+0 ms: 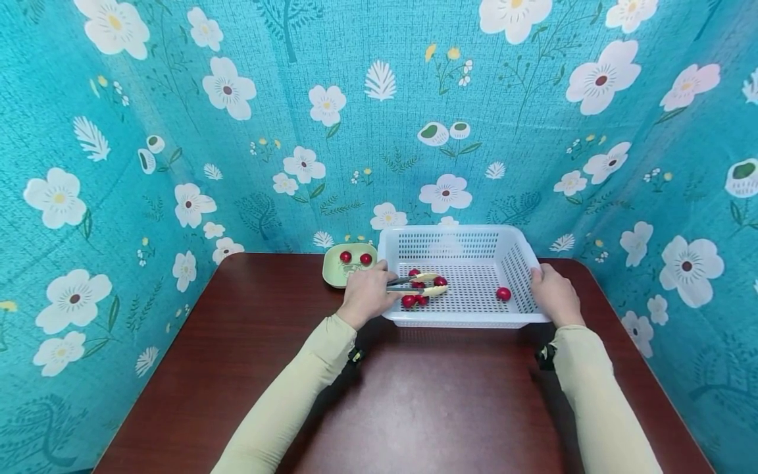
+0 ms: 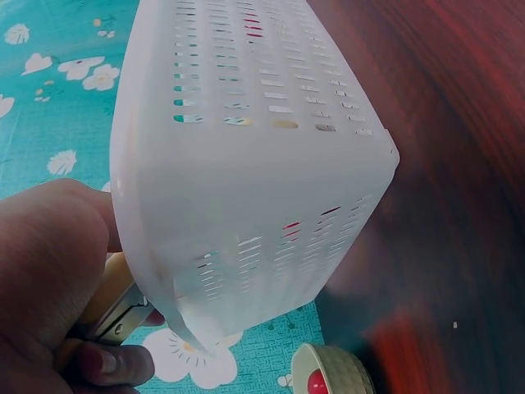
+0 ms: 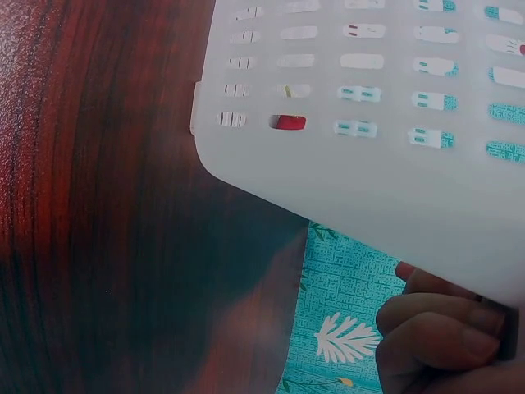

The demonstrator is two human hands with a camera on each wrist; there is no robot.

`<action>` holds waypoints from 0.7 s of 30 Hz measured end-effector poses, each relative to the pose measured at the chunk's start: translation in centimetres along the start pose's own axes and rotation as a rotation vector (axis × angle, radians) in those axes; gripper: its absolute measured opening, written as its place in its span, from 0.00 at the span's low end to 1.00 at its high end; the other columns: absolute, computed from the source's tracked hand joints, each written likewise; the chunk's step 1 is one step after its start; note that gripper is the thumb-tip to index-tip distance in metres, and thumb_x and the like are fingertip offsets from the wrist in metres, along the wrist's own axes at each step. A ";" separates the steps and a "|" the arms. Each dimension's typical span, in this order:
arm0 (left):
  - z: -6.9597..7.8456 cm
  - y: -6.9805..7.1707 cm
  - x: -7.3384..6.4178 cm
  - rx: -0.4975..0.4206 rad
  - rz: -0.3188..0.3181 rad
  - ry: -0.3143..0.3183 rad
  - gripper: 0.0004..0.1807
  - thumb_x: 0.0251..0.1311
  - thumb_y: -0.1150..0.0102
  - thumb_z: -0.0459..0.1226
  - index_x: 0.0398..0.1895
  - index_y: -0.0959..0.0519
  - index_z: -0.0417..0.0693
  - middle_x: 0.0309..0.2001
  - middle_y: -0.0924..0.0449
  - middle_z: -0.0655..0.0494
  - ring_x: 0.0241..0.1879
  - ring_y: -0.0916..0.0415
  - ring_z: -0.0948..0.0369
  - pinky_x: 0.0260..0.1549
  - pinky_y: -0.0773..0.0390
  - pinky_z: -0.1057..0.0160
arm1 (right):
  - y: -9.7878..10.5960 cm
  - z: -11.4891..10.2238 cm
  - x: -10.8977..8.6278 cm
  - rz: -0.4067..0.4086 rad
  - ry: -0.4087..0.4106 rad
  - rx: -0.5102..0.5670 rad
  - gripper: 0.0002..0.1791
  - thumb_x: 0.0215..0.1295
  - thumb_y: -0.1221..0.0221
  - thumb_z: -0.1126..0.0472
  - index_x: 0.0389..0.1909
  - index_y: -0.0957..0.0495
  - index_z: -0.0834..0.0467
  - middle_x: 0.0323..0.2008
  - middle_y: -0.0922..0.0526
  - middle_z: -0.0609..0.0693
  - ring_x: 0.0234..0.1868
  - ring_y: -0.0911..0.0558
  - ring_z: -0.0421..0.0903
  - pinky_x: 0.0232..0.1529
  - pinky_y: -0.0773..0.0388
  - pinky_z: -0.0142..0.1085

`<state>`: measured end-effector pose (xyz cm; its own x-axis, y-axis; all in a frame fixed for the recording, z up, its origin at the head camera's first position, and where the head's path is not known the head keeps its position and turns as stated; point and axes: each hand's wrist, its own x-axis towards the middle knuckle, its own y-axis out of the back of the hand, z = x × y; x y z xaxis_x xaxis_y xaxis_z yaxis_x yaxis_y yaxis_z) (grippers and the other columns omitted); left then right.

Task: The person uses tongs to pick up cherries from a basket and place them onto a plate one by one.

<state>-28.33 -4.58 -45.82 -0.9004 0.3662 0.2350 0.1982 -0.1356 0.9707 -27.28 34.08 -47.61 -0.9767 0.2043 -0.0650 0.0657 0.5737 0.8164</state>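
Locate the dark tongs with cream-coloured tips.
In the head view, the tongs extend from the person's left hand over the left part of the white perforated plastic basket, near small round red objects.

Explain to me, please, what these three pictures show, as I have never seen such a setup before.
There is no machine here: a person is working with two bare hands. The wide picture comes from a camera worn on the head, looking forward and down; the other two come from cameras on the left and right wrists. On the dark reddish table is a small green dish with two red round pieces in it. Beside it is a white slotted basket containing more red pieces. The left hand holds tongs at the basket's left end; the right hand grips its right end.
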 end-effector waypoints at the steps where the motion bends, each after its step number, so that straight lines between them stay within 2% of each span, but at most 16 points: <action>1: 0.0 0.0 0.0 0.001 0.001 -0.001 0.22 0.59 0.30 0.59 0.51 0.11 0.60 0.37 0.22 0.60 0.28 0.23 0.57 0.24 0.22 0.56 | 0.0 0.0 0.0 -0.002 -0.003 0.003 0.33 0.85 0.63 0.45 0.71 0.40 0.70 0.52 0.22 0.73 0.45 0.16 0.66 0.43 0.19 0.61; 10: -0.2 -0.1 0.0 -0.005 0.011 -0.004 0.23 0.60 0.31 0.60 0.52 0.11 0.62 0.37 0.22 0.61 0.27 0.24 0.58 0.23 0.24 0.57 | 0.1 -0.1 -0.1 -0.021 -0.028 0.013 0.34 0.85 0.63 0.44 0.74 0.43 0.69 0.55 0.24 0.74 0.48 0.17 0.68 0.48 0.21 0.66; 21: -0.9 -0.2 -0.3 -0.019 0.045 -0.024 0.23 0.61 0.32 0.61 0.52 0.12 0.63 0.37 0.22 0.61 0.26 0.22 0.58 0.21 0.25 0.58 | 0.0 0.0 -0.1 -0.004 -0.008 -0.004 0.33 0.85 0.63 0.45 0.71 0.40 0.70 0.53 0.22 0.73 0.46 0.17 0.67 0.45 0.20 0.64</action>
<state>-28.48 -5.46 -46.16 -0.8812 0.3811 0.2799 0.2310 -0.1696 0.9581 -27.19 34.00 -47.62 -0.9754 0.2083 -0.0728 0.0609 0.5714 0.8184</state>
